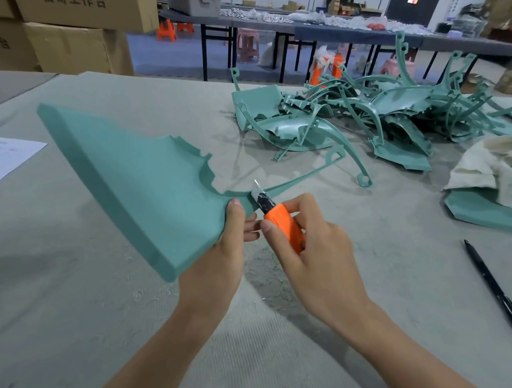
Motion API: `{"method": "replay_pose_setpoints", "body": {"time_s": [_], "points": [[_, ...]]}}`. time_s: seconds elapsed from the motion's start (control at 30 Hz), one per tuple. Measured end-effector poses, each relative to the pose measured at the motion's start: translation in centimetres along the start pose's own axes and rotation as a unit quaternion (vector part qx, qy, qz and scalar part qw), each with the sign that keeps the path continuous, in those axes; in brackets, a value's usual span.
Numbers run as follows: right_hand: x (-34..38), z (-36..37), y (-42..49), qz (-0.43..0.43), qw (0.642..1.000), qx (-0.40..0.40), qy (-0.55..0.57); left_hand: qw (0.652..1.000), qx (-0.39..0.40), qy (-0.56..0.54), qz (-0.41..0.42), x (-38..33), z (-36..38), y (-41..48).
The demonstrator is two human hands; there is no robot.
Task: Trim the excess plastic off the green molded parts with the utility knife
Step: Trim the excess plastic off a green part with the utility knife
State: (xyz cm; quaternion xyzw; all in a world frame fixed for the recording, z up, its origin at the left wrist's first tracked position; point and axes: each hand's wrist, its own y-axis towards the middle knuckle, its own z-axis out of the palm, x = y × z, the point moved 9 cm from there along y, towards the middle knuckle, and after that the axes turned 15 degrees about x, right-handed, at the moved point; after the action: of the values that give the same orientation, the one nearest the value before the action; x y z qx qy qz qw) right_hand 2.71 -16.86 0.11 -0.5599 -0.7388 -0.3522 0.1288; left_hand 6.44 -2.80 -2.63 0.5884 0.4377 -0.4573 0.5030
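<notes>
With the left hand [225, 231] gripping the green part [145, 189] and the right hand [314, 241] wrapped round the utility knife [279, 220], draw the blade along the part's thin arm — away from the left thumb — in a shallow stroke.

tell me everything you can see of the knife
The knife has an orange plastic handle, a black front section and a short silvery blade pointing up and away. The right hand grips the handle, fingers curled round it, above the table. The blade end lies against the thin strip of the green part, close beside the thumb of the left hand, which holds that part.
</notes>
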Motion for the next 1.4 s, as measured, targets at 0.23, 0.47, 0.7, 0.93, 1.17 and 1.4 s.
{"method": "replay_pose_setpoints", "body": {"time_s": [0.23, 0.47, 0.7, 0.93, 1.17, 1.4], "points": [[-1.4, -0.5, 0.0, 0.027, 1.000, -0.014, -0.007, 0.999, -0.004, -0.040, 0.025, -0.9, 0.0, -0.1], [-4.2, -2.3, 0.4, 0.081, 0.995, -0.044, -0.039, 0.998, -0.001, -0.058, 0.025, -0.8, 0.2, 0.1], [-3.4, -2.3, 0.3, 0.071, 0.993, -0.056, -0.079, 0.998, -0.007, -0.059, 0.021, -0.4, -0.1, 0.4], [-0.2, 0.6, 0.2, -0.001, 1.000, 0.014, -0.002, 0.991, 0.025, 0.128, 0.016, 0.2, 0.1, 0.0], [-2.9, -0.9, 0.4, 0.056, 0.998, -0.009, 0.021, 0.998, 0.010, 0.039, 0.043, -0.6, 0.1, 0.1], [-4.0, -1.1, 0.4, 0.082, 0.996, -0.021, 0.002, 0.999, -0.021, -0.037, 0.013, -0.4, 0.1, -0.2]]}}
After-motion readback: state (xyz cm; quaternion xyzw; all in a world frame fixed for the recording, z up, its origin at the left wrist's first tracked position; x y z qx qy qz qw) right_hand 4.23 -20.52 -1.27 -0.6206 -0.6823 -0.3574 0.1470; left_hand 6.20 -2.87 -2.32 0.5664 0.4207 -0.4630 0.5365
